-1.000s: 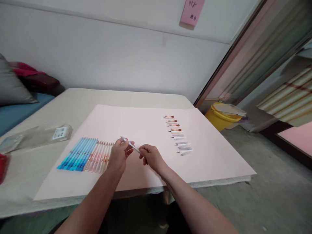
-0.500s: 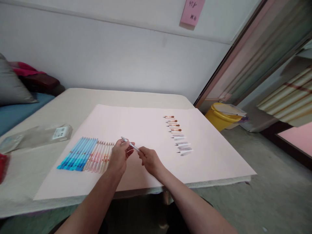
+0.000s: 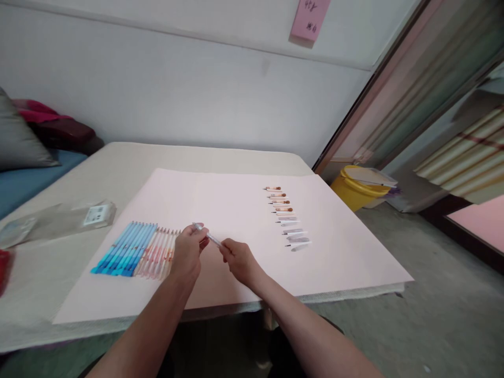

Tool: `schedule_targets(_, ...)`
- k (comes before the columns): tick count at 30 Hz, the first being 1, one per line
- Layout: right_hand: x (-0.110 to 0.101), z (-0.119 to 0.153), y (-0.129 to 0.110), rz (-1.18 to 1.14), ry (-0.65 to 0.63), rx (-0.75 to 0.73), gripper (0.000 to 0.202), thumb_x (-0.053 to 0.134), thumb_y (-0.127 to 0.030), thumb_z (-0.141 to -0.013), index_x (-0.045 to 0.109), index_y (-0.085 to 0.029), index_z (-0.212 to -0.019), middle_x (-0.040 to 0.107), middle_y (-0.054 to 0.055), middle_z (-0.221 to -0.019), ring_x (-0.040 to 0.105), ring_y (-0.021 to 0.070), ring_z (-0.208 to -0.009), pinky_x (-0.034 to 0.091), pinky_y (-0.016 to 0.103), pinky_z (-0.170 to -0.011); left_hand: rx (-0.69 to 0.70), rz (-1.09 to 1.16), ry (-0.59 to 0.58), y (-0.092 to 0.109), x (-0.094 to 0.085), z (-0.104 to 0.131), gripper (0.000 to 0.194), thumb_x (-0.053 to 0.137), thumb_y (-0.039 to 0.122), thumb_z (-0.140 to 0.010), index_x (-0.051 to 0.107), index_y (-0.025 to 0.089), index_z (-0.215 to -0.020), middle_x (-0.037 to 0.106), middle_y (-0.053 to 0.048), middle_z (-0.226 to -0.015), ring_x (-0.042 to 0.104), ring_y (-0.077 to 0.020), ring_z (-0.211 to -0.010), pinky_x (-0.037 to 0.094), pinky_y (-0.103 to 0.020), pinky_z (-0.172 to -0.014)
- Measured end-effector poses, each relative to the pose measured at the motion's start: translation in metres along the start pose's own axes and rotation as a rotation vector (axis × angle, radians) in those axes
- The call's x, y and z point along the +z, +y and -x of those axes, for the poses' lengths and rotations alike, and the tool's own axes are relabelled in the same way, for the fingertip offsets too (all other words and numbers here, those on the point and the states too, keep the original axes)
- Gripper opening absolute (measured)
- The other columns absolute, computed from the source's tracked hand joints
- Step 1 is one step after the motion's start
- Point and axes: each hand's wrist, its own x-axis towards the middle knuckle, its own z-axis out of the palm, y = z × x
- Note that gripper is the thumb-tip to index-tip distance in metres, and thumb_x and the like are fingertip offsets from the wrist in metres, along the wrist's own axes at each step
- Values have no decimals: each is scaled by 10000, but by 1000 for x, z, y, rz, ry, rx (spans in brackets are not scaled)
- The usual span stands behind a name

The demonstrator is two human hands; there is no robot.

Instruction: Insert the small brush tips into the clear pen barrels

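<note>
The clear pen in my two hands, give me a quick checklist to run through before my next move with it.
1. Grip: left hand and right hand each pinch one end of the slim clear plastic pen: ok.
2. Pen clear of the pink paper sheet, held above it: ok.
3. Pen capped or tip fitted: cannot tell, too small.
4. Row of blue and pink pens lies tidy, just left of the left hand: ok.
5. Column of small caps and tips lies in line, apart from both hands: ok.
6. Bare paper beneath the hands for setting down: ok.
</note>
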Motion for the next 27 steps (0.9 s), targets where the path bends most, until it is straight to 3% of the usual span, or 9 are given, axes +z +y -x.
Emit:
schedule_targets(3, 0, -2, 1, -35, -12, 10, 273, 399, -262, -870, 476, -181, -621, 533, -21, -574, 437, 80, -499, 259, 211, -503, -11, 58, -20, 2, 0, 1, 298, 681, 173, -607, 577, 147, -885, 618, -69, -850, 580, -143, -793, 439, -253, -671)
schedule_targets(6, 1, -2, 2, -38, 3, 11, 264, 402, -274, -870, 482, -184, -635, 532, -22, -574, 424, 77, -479, 254, 214, -494, -13, 47, -38, 3, 1, 3, 237, 687, 220, -620, 575, 150, -817, 610, -60, -860, 572, -135, -797, 435, -241, -665)
schedule_targets(11, 2, 0, 1, -82, -19, 17, 245, 421, -285, -865, 490, -186, -652, 526, -29, -568, 422, 70, -455, 264, 205, -479, 5, 3, 57, 3, -1, 0, 205, 699, 249, -620, 595, 162, -774, 571, -14, -821, 533, -87, -721, 419, -207, -632)
schedule_targets(15, 0, 0, -2, -206, -66, 43, 263, 422, -285, -865, 480, -176, -633, 510, -38, -553, 426, 54, -412, 300, 188, -459, -5, 75, -3, 3, -4, -4, 250, 677, 159, -620, 610, 145, -861, 610, -75, -866, 576, -140, -810, 443, -250, -686)
schedule_targets(18, 0, 0, -3, -280, -82, 60, 277, 421, -288, -865, 468, -173, -617, 490, -45, -533, 425, 49, -380, 326, 181, -440, -3, 81, -26, 3, -4, -5, 265, 681, 178, -624, 605, 151, -876, 622, -87, -894, 581, -158, -848, 444, -258, -691)
schedule_targets(23, 2, 2, -2, -303, -80, 47, 263, 430, -300, -863, 480, -173, -638, 502, -47, -548, 433, 45, -381, 338, 170, -425, 5, -14, 47, 3, -4, -4, 241, 710, 268, -610, 620, 167, -810, 592, -21, -837, 536, -86, -727, 410, -195, -626)
schedule_targets(27, 4, 1, 0, -339, -112, 34, 270, 438, -307, -861, 486, -169, -633, 498, -47, -535, 440, 46, -373, 340, 168, -415, 5, 21, 40, 4, -5, -5, 263, 714, 206, -592, 624, 154, -835, 589, -27, -809, 539, -87, -704, 421, -205, -636)
